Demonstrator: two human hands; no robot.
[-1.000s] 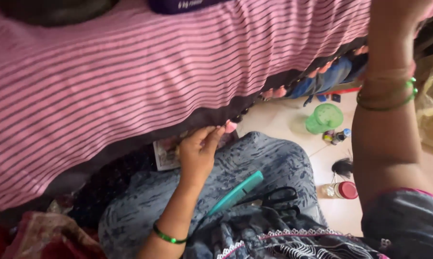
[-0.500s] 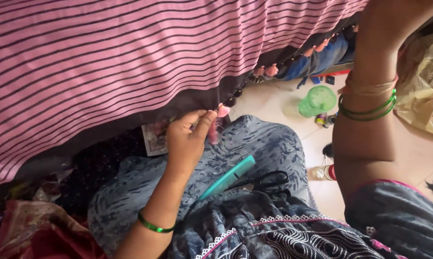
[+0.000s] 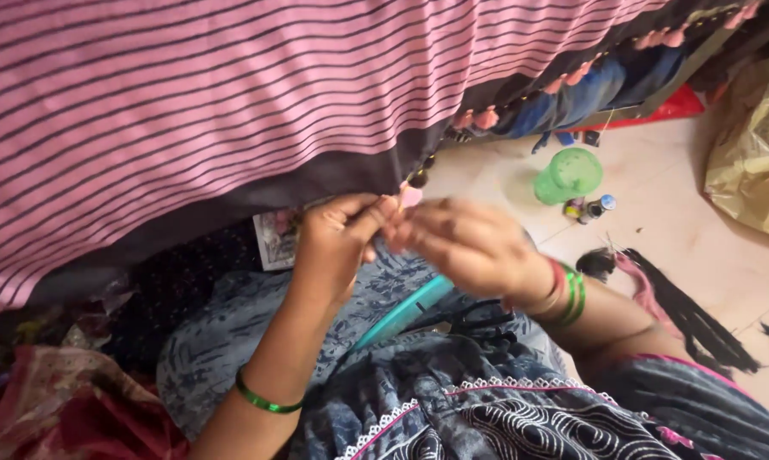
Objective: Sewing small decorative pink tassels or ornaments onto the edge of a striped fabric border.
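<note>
Head view looks down on two bare hands meeting at the lower edge of a pink cloth with thin dark stripes and a broad dark border [image 3: 231, 111], which hangs across the upper part of the frame. The left hand [image 3: 337, 243] is raised to the border, its thumb and forefinger pinched together at the hem beside a small pink tassel [image 3: 411, 195]; the grip is clenched on something fine at that spot, too small to identify. The right hand [image 3: 469, 247] sits just beside the left, fingers curled towards the same point; it is blurred, so whether its grip is clenched or released cannot be told. The tassel hangs from the border, touching or nearly touching the fingertips of both hands. More pink tassels and dark beads [image 3: 486, 117] run along the hem up to the right.

The left wrist carries one green bangle [image 3: 265, 399]; the right wrist carries several green and red bangles [image 3: 569, 294]. Below the hands, a long teal plastic strip [image 3: 401, 313] lies on blue-grey patterned fabric [image 3: 231, 341] over the lap, with black scissors [image 3: 478, 317] just beside it. On the pale tiled floor [image 3: 699, 247] to the right stand a green plastic cup [image 3: 568, 175] and a small bottle [image 3: 597, 207], near each other. A crumpled golden bag [image 3: 755, 162] lies at the right edge.
</note>
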